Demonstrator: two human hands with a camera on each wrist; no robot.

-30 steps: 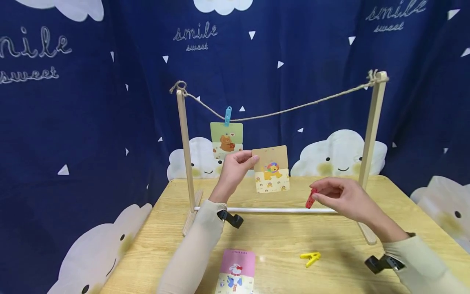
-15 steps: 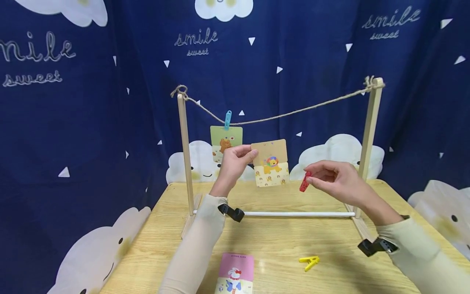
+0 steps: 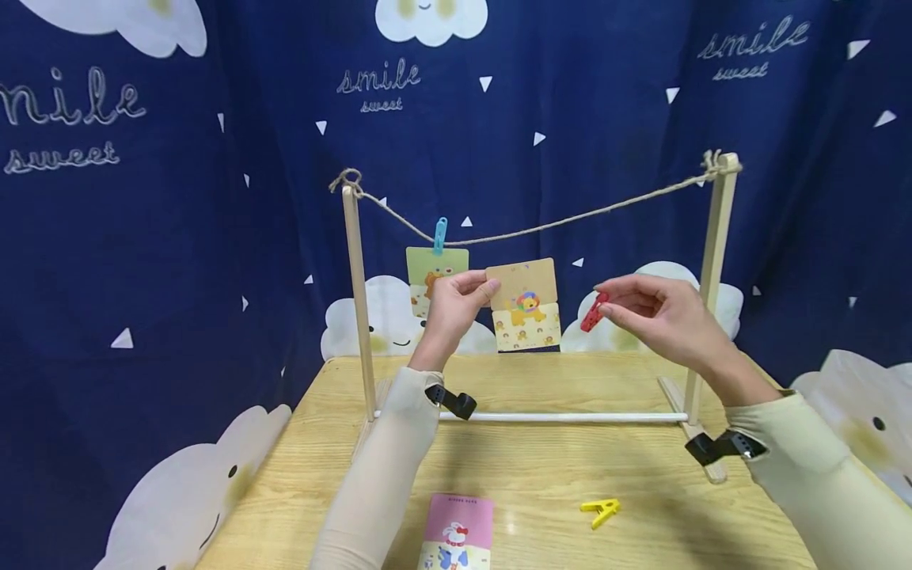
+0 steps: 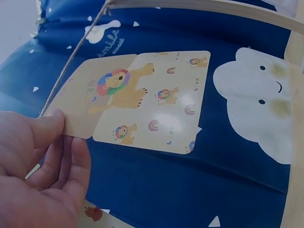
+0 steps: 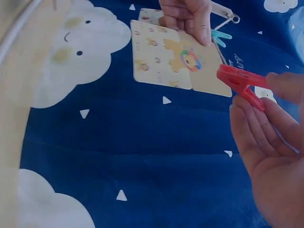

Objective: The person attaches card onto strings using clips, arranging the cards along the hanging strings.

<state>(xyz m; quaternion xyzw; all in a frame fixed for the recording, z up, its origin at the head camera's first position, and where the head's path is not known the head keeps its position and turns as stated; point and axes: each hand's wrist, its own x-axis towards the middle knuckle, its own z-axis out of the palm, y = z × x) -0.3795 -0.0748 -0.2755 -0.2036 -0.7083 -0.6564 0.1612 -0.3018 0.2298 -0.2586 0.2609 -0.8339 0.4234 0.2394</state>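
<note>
My left hand pinches the left edge of a tan lion card, held up just below the sagging rope. A short way to the card's right, my right hand pinches a red clothespin between thumb and fingers. Behind my left hand, a green bear card hangs from the rope by a blue clothespin.
The rope runs between two wooden posts joined by a white rod on the wooden table. A pink rabbit card and a yellow clothespin lie near the front edge. A blue cloud curtain hangs behind.
Both hands have risen toward the rope: the lion card moved up, and the red clothespin lifted from near the white rod to card height.
</note>
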